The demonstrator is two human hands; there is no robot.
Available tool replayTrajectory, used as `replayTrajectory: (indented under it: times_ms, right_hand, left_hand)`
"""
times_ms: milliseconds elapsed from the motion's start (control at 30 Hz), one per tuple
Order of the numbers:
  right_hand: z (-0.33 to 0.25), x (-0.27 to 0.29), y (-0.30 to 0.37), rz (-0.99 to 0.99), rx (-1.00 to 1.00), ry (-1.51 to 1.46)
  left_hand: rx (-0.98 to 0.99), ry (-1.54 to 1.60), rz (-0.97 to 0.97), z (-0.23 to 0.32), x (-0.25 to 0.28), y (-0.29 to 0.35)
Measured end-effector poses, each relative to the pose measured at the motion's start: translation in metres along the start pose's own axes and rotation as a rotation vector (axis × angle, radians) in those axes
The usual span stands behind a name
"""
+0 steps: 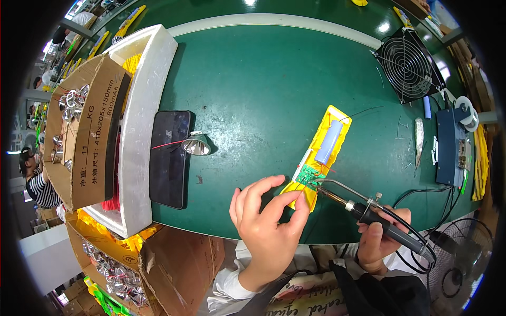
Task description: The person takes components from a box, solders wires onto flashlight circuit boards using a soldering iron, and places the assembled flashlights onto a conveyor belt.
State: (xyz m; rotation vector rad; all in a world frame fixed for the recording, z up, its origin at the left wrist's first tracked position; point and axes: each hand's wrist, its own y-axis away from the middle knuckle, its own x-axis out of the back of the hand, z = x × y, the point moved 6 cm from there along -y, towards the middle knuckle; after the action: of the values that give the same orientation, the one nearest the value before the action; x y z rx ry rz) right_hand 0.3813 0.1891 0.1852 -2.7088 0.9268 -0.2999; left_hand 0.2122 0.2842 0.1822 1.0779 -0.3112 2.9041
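the left hand [269,224] comes in low over the front part of the green surface [242,89], its thumb and forefinger brought nearly together at the lower end of a yellow casing [336,114], the other fingers loosely bent; whether something fine is pinched between the two tips, i cannot tell. the right hand [380,239] is closed around the dark handle of a soldering iron [389,230], which points up and to the left. a bent metal tube [348,190] runs along the iron, and both ends come close to a small green circuit board [305,175]; actual contact is too small to make out.

the board lies in the lower part of the casing, which rests slantwise on the surface, right of the middle. above the board, a blue cylindrical cell [329,141] lies lengthwise in the same casing.

to the left, a silvery reflector [197,145] with a red wire sits just beside a black phone [169,163]. past the phone stand a white foam box [146,105] and a cardboard box [100,142]. on the far right are a black fan [405,67] and a blue soldering station [447,147].
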Motion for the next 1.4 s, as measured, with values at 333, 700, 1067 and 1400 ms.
replayTrajectory:
  times_ms: [333,700,1067,1400]
  right_hand:
    - [0.0,0.002,-0.001,-0.019,-0.005,0.005]
    - [-0.001,0.001,-0.001,-0.06,-0.026,-0.008]
    - [-0.003,-0.003,-0.001,-0.021,-0.028,0.014]
    - [-0.007,0.007,0.0,0.068,0.027,0.028]
  left_hand:
    - [-0.058,-0.01,0.016,0.008,0.002,-0.005]
    - [-0.054,-0.016,0.022,0.007,0.0,-0.004]
    - [-0.057,-0.02,0.024,0.006,0.001,-0.004]
    - [-0.058,-0.024,0.009,0.003,-0.001,-0.001]
